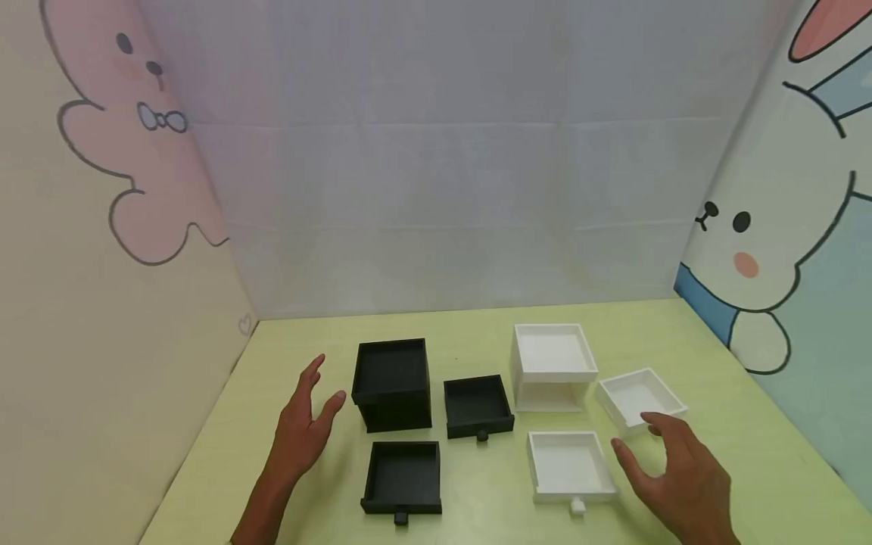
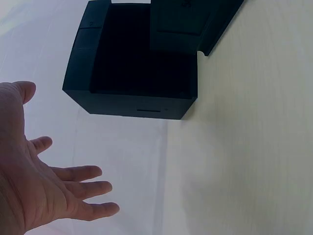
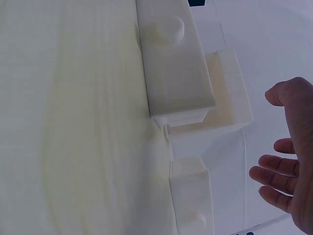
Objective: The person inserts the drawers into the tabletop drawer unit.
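On the table (image 1: 484, 492), at left one case (image 1: 393, 375), first drawer (image 1: 405, 478) before it, second drawer (image 1: 478, 406) to its right, farther right another case (image 1: 555, 356), third drawer (image 1: 572, 467) before it, fourth drawer (image 1: 637, 395) to its right

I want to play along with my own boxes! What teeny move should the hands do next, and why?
I'd probably have the right hand pinch the front white drawer by its knob. That hand is free and close by, the knob faces the near side, and the white cabinet has an open front, with this drawer lying outside it.
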Tool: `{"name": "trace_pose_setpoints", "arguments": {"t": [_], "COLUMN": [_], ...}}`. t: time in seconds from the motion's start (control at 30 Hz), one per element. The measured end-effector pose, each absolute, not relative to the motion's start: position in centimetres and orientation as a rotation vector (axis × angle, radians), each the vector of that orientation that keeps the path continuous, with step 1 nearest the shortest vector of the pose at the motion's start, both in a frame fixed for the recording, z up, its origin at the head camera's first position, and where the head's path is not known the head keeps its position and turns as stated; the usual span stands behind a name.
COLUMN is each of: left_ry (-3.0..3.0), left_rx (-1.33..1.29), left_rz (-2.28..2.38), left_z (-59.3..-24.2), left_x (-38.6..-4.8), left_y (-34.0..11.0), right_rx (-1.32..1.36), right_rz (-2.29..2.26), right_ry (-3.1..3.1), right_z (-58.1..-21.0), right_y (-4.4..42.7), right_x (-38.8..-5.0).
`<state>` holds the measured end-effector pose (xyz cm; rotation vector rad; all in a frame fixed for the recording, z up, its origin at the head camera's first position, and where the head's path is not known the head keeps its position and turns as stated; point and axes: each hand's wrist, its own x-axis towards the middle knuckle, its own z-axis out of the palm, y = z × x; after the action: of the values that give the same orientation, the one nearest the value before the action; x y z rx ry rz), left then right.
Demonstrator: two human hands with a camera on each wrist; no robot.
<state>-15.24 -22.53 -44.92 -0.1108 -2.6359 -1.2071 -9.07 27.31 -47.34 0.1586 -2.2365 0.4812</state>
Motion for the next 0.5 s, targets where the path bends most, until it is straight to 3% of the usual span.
{"name": "trace_pose_setpoints", "arguments": {"t": [0.5], "left_ry": [-2.714], "left_rx": [-0.039], "left_rz": [-1.485], "left_z": [-45.2], "left_x": [-17.5], "left_y": [-22.7], "right_rx": [0.226], "right_rz": [0.596], "right_ry": [-2.184], "right_z": [-47.5], "right_y": [24.2], "right_x": [-8.7]}}
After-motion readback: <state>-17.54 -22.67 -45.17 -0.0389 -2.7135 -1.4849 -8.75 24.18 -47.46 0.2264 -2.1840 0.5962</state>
